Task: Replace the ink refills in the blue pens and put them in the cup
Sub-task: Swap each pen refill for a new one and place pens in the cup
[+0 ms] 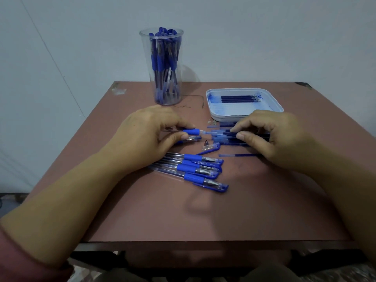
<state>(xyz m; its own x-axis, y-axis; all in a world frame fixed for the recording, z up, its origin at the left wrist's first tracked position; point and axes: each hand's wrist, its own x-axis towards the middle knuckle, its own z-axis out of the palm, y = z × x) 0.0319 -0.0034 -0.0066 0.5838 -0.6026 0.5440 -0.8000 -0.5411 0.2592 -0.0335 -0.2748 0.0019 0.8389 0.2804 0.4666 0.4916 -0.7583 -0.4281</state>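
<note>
Blue refills (230, 139) are lying left-to-right at centre frame on the counter (264, 200); your right hand (270, 137) is pinching one refill (227, 131) in a thumb-and-fingertip grip. Your left hand (146, 135) is pinching the pen barrel (192, 131), open end pointing right, just beside that refill's end and nearly in line. The cup (162, 68) is standing upper centre, nearer your left hand.

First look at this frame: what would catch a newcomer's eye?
The tall clear cup crammed with blue pens, at the back left of the table. At centre, the left hand grips an open pen barrel while the right hand pinches among loose refills. A row of capped pens lies nearer the person.
</note>
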